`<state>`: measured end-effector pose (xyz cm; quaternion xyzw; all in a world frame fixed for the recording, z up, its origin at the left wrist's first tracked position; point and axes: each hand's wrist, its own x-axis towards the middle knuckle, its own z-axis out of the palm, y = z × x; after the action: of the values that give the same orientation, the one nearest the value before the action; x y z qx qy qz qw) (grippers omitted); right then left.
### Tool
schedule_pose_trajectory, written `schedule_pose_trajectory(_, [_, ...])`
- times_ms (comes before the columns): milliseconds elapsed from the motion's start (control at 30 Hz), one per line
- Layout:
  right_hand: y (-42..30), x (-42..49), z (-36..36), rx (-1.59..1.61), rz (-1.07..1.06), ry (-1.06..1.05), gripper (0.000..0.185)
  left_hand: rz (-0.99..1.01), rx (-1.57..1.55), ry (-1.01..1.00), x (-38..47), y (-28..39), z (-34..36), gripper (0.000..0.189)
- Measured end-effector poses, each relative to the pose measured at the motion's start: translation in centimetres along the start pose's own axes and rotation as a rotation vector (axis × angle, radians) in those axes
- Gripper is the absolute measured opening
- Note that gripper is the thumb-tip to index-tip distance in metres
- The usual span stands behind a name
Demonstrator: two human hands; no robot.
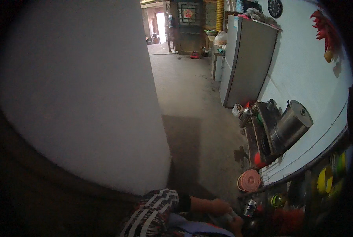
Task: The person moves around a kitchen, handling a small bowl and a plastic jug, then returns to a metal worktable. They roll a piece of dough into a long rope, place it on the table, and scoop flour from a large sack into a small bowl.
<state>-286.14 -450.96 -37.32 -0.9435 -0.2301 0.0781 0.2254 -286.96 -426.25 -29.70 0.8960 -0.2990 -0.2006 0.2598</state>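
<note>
At the bottom of the head view, my left hand (222, 206) reaches in from a dark cuff and a striped, patterned sleeve (155, 211). Its fingers are at a pale, whitish item (230, 215), blurred and too dim to name. My right hand (237, 225) is just below, at the same pale item. Both hands are close together, and the item seems to be held between them. A light bluish cloth or garment part (198, 226) lies under the forearm.
A white wall (84, 97) fills the left. At right stand a refrigerator (249, 59), a lidded metal pot (291, 126) on a dark wooden stand (254, 139), and a pink lidded bucket (250, 180). Concrete floor (185, 89) runs to a doorway. Dim racks with a yellow bowl (325, 179) are lower right.
</note>
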Motion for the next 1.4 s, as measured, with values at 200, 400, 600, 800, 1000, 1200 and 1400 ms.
schedule_pose_trajectory(200, [-0.6,-0.5,0.5,0.009,-0.006,-0.003,0.037,0.106,0.136,0.081,-0.9,0.5,-1.1,0.041])
schedule_pose_trajectory(400, [-0.9,-0.7,0.6,0.028,-0.004,-0.001,0.038,0.176,0.112,0.057,-0.7,0.1,1.1,0.039])
schedule_pose_trajectory(600, [-1.0,-1.3,0.5,0.044,-0.008,-0.007,0.040,0.065,0.061,-0.114,-0.3,0.6,-1.3,0.041])
schedule_pose_trajectory(800, [-1.5,-1.7,0.4,0.066,-0.013,-0.008,0.042,-0.041,0.050,-0.183,-0.4,1.6,-2.9,0.044])
schedule_pose_trajectory(1000, [-1.7,-2.5,-0.5,0.094,-0.027,-0.005,0.043,-0.050,-0.188,-0.052,-0.9,1.2,-1.3,0.039])
schedule_pose_trajectory(1200, [-1.7,-2.9,0.4,0.121,-0.065,0.205,0.043,-0.156,-0.374,-0.040,-0.5,1.3,-1.2,0.034])
schedule_pose_trajectory(1400, [-1.3,-3.6,-0.3,0.044,-0.042,0.117,0.035,-0.148,-0.443,0.098,0.0,-0.9,-0.6,0.032])
